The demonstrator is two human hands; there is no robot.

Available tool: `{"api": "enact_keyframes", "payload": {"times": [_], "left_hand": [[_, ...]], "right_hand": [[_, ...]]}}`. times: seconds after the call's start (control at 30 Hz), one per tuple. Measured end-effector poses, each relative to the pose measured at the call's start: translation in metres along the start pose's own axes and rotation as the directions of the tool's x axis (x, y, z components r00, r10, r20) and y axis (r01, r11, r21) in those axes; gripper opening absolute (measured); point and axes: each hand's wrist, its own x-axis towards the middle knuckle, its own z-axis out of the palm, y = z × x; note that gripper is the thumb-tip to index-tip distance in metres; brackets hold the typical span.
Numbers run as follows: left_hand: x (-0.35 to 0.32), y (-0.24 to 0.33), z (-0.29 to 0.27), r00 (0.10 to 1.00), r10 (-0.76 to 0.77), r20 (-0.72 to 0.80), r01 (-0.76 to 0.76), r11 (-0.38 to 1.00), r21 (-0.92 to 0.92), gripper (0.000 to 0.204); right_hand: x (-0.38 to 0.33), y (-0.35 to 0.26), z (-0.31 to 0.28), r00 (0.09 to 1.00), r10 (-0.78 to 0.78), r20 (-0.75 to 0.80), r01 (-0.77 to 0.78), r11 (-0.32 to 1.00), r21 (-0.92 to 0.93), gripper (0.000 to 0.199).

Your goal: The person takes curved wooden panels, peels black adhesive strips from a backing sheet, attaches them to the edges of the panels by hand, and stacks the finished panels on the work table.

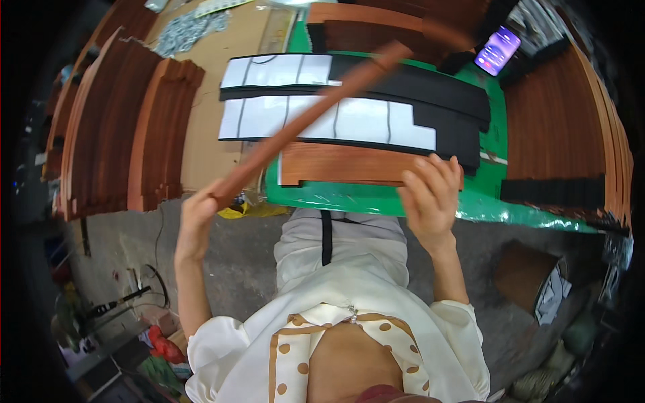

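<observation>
Looks like a workshop: has reddish-brown boards (554, 127) stacked on both sides of a green-covered worktable (376, 197), small grey parts (195, 33) heaped on cardboard (201, 127), and a grey floor (242, 269).

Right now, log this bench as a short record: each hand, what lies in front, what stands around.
Left hand: gripping one end of a long brown strip, slanted up to the right, blurred
Right hand: on the right end of a brown board; firmness of grip unclear
Beyond board: black panels, partly covered by white sheets
Surface: green covering
Far right: phone, screen lit
Sides: brown stacks, left and right
</observation>
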Motion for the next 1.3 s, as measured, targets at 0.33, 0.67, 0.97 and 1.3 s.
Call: {"api": "enact_keyframes", "payload": {"times": [0.33,0.67,0.97,1.3], "left_hand": [[0.075,-0.002,0.072,0.899,0.021,0.438,-0.161,0.945,0.285,0.046],[0.100,-0.017,0.070,0.921,-0.034,0.388,-0.134,0.907,0.399,0.050],[0.124,0.039,0.098,0.835,0.294,0.465,-0.497,0.764,0.410,0.046],[0.210,0.017,0.234,0.336,0.004,0.942,-0.826,0.481,0.293,0.027]], "right_hand": [[-0.011,0.035,-0.011,0.945,0.118,0.306,-0.079,0.987,-0.139,0.032],[-0.011,0.056,0.006,0.902,0.143,0.406,-0.106,0.988,-0.113,0.042],[0.039,0.110,-0.023,0.843,0.204,0.498,-0.239,0.971,0.005,0.025],[0.045,0.173,0.041,0.609,-0.090,0.788,0.183,0.983,-0.029,0.019]]}}
